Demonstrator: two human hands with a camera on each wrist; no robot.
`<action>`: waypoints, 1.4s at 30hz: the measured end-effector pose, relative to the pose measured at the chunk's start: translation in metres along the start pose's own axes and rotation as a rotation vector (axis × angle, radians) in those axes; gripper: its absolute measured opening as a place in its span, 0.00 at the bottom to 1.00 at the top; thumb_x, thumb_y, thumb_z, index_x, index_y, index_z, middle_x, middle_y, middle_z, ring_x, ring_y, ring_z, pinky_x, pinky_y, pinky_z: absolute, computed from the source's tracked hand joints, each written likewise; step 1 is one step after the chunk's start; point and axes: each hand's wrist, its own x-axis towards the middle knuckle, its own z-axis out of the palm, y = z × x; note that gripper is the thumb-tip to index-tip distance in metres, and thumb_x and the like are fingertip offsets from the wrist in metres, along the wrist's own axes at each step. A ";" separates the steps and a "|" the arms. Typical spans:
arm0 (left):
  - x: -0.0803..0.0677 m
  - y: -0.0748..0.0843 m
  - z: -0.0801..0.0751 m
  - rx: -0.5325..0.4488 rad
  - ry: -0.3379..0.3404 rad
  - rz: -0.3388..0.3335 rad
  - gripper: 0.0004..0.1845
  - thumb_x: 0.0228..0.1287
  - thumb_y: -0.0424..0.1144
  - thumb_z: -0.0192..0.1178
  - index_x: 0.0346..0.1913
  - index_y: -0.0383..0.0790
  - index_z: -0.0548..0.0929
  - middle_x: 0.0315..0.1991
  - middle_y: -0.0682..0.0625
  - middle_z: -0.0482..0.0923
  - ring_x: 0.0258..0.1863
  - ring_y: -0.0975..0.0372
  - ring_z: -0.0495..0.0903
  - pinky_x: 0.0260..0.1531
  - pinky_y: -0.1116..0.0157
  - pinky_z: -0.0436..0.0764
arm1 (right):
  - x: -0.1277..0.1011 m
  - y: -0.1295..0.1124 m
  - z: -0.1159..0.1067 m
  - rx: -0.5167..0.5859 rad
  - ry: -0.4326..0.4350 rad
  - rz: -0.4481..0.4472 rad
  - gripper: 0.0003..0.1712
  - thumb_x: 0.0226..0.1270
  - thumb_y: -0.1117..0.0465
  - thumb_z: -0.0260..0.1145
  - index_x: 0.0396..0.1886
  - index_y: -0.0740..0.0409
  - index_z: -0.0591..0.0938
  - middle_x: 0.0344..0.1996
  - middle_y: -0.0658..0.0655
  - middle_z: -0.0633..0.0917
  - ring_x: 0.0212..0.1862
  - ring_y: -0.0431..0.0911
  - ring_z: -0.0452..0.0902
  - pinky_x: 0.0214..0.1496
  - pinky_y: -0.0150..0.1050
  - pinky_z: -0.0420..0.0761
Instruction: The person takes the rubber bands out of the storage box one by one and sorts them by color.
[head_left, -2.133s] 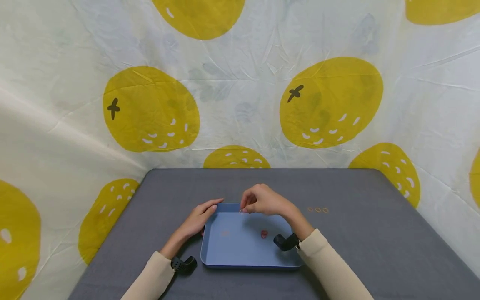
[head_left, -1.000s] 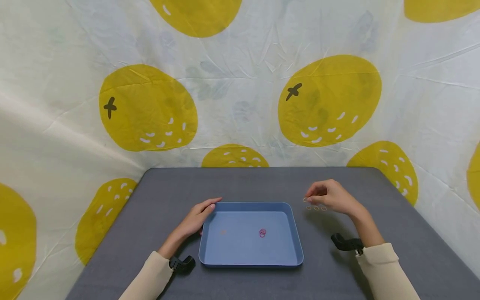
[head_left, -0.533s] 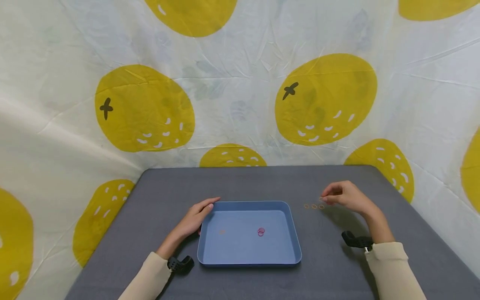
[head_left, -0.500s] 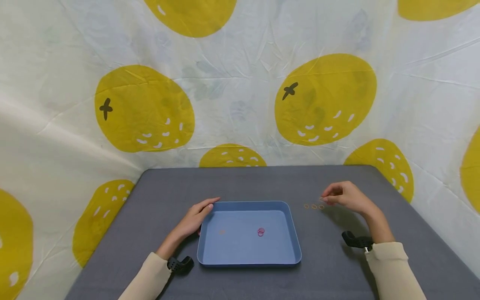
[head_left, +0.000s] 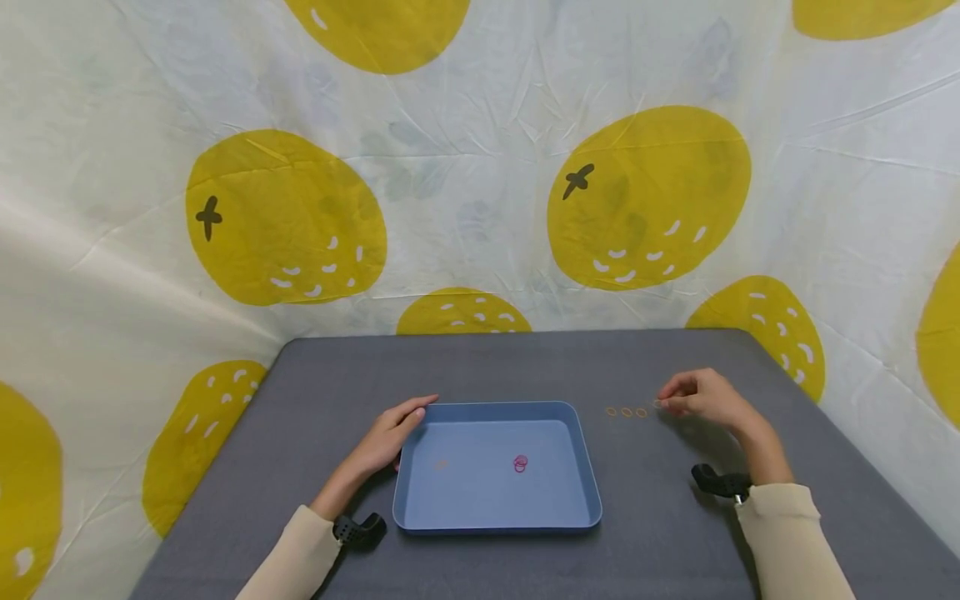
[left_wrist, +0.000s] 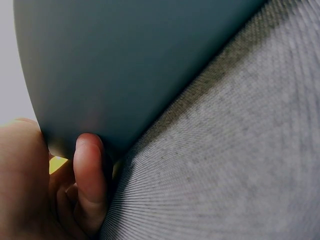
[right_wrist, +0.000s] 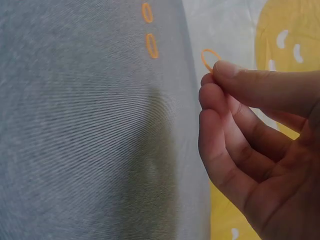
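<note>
In the head view my right hand [head_left: 705,396] pinches a small orange rubber band [right_wrist: 203,58] between thumb and index fingertip, above the grey table. The right wrist view shows this band as a thin loop sticking out past the fingertips. Just left of the hand, 3 similar orange bands [head_left: 627,412] lie in a row on the cloth. My left hand [head_left: 392,433] holds the far left corner of a blue tray [head_left: 487,522], thumb at the rim. In the left wrist view a curled finger [left_wrist: 90,165] touches the tray's outer wall.
Inside the tray lie a small cluster of pinkish-red bands [head_left: 521,463] and a faint orange piece [head_left: 442,465], too small to make out. Grey cloth covers the table [head_left: 517,367]. A white curtain with yellow fruit prints [head_left: 480,208] hangs behind it.
My right hand has moved from above the tray to the right, past the row of bands, and slightly lower, carrying the pinched band. The left hand stays at the tray corner.
</note>
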 end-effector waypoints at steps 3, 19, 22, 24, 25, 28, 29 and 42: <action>0.000 0.002 0.001 0.013 0.001 -0.004 0.24 0.86 0.44 0.45 0.76 0.43 0.71 0.67 0.35 0.77 0.05 0.62 0.67 0.08 0.59 0.73 | 0.001 0.004 0.002 -0.004 0.000 0.006 0.06 0.68 0.68 0.70 0.39 0.69 0.88 0.32 0.61 0.90 0.29 0.43 0.82 0.32 0.35 0.84; -0.008 0.034 -0.002 -0.023 -0.019 -0.004 0.23 0.85 0.41 0.47 0.76 0.38 0.71 0.70 0.35 0.74 0.10 0.59 0.71 0.10 0.58 0.76 | 0.004 0.010 0.013 -0.020 -0.009 0.040 0.06 0.65 0.68 0.72 0.37 0.69 0.88 0.29 0.58 0.90 0.27 0.40 0.81 0.29 0.34 0.84; -0.007 0.034 -0.002 -0.033 -0.034 -0.012 0.24 0.85 0.41 0.46 0.76 0.38 0.70 0.70 0.34 0.74 0.07 0.57 0.69 0.10 0.58 0.76 | 0.004 0.011 0.014 -0.030 0.001 0.051 0.06 0.65 0.68 0.72 0.37 0.69 0.88 0.28 0.58 0.90 0.28 0.40 0.81 0.29 0.34 0.83; -0.007 0.034 -0.002 -0.033 -0.040 -0.012 0.24 0.85 0.41 0.46 0.76 0.38 0.70 0.70 0.34 0.74 0.07 0.57 0.69 0.10 0.58 0.76 | 0.004 0.012 0.014 -0.039 0.007 0.056 0.06 0.66 0.68 0.71 0.37 0.69 0.88 0.29 0.58 0.90 0.28 0.41 0.81 0.29 0.34 0.83; -0.007 0.034 -0.002 -0.032 -0.043 -0.011 0.24 0.85 0.41 0.46 0.76 0.38 0.70 0.70 0.34 0.74 0.07 0.56 0.69 0.10 0.58 0.76 | 0.003 0.012 0.014 -0.044 0.009 0.061 0.06 0.66 0.68 0.71 0.37 0.69 0.88 0.29 0.58 0.90 0.28 0.41 0.81 0.29 0.34 0.83; -0.007 0.034 -0.003 -0.029 -0.051 -0.006 0.24 0.85 0.41 0.46 0.76 0.37 0.70 0.70 0.34 0.74 0.07 0.54 0.69 0.10 0.57 0.76 | 0.003 0.011 0.014 -0.066 0.017 0.076 0.07 0.66 0.66 0.71 0.37 0.68 0.88 0.27 0.56 0.89 0.28 0.41 0.80 0.28 0.33 0.82; -0.007 0.035 -0.003 -0.028 -0.054 -0.005 0.24 0.85 0.41 0.46 0.76 0.37 0.70 0.70 0.34 0.74 0.07 0.54 0.69 0.11 0.57 0.77 | 0.003 0.012 0.014 -0.073 0.017 0.080 0.07 0.67 0.66 0.71 0.37 0.68 0.88 0.27 0.56 0.89 0.28 0.41 0.80 0.28 0.34 0.81; -0.008 0.031 -0.001 -0.024 -0.019 -0.021 0.24 0.85 0.41 0.46 0.76 0.39 0.71 0.70 0.35 0.74 0.08 0.58 0.68 0.10 0.60 0.74 | 0.010 0.006 0.019 -0.139 0.032 0.085 0.09 0.70 0.60 0.70 0.39 0.63 0.90 0.25 0.52 0.88 0.28 0.41 0.79 0.28 0.35 0.78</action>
